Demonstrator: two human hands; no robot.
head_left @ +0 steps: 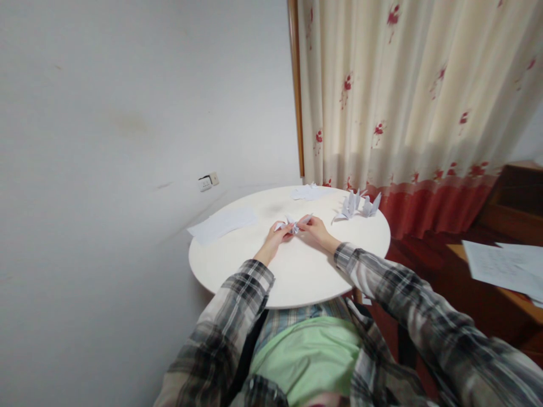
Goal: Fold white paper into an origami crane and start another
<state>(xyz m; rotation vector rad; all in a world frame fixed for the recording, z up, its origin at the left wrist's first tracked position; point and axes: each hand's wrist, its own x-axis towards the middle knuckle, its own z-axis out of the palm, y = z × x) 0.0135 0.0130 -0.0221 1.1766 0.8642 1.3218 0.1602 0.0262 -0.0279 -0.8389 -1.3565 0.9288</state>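
Left hand [278, 232] and right hand [314, 227] meet in the head view over the middle of the round white bench [297, 277], each closed narrowly on one end of a small folded paper piece [293, 224]. Pinching from both sides seems to keep so light a thing steady, just above the surface, with both wrists resting low. Two finished paper cranes [358, 204] stand near the far right edge, well apart from the hands, probably so they stay uncrushed. Flat white sheets [223, 224] lie to the left within reach, and a smaller paper heap [309, 193] sits at the far rim. Behind hangs a flowered curtain [403, 113]; loose papers [504, 263] lie on dark wooden furniture at the right
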